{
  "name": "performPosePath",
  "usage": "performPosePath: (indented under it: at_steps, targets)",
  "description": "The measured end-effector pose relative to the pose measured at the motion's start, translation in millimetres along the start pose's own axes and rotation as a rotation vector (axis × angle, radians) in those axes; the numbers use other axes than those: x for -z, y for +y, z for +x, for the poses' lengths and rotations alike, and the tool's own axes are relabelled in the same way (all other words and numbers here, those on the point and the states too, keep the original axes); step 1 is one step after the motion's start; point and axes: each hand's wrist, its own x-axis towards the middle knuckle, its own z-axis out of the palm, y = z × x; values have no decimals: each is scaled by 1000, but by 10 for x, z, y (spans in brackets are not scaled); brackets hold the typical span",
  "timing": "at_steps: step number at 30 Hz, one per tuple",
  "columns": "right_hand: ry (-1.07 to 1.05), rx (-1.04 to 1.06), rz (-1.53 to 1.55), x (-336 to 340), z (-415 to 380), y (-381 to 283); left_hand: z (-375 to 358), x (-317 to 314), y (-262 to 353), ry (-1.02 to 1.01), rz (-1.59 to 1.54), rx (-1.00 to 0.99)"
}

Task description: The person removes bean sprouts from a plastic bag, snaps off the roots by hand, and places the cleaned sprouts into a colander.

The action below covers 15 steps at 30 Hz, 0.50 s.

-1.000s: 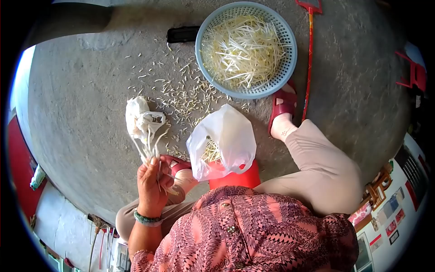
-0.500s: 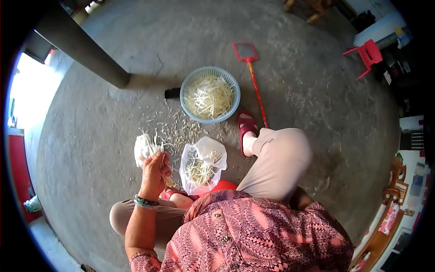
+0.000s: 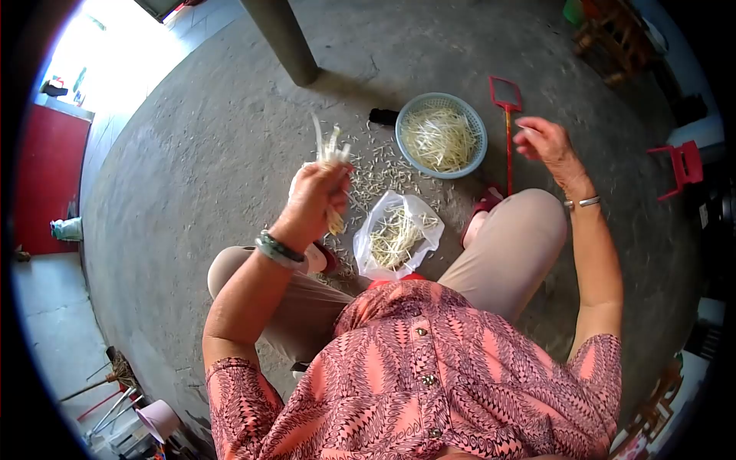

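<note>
My left hand (image 3: 316, 195) is closed around a bunch of bean sprouts (image 3: 333, 152), their pale stems sticking up past the fingers and some ends hanging below. Raised on the right, my right hand (image 3: 546, 146) has its fingers curled in near the fly swatter; whatever is between the fingertips is too small to make out. A light blue basket (image 3: 481, 157) holds a heap of pale sprouts (image 3: 441, 138). Closer to my body, a white plastic bag (image 3: 370, 257) lies opened out between my feet with more sprouts (image 3: 396, 239) in it.
Sprout bits (image 3: 376, 172) litter the concrete floor. A red fly swatter (image 3: 507, 134) lies beyond my right knee, and a black object (image 3: 382, 116) touches the basket's left side. A pillar (image 3: 287, 38) stands at the back; a red chair (image 3: 681, 169) is far right.
My right hand has come up into view on the right. My left hand still holds the sprouts and is raised higher. The view has turned, shifting the floor items rightward.
</note>
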Motion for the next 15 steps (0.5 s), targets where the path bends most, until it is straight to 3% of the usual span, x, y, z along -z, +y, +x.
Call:
performPosePath:
  at_steps: [2, 5, 10, 13, 15]
  targets:
    - [-104, 286, -79, -488, 35, -498, -9, -58, -19, -78, 24, 35]
    - [-132, 480, -34, -1165, 87, -860, 19, -135, -17, -190, 93, 41]
    - [-164, 407, 77, -1547, 221, -815, 22, -170, -90, -324, 146, 166]
    - [-295, 407, -80, -1500, 171, -806, 44, -168, -114, -394, 195, 198]
    - [-274, 624, -198, -1514, 276, -663, 99, -183, -150, -396, 152, 170]
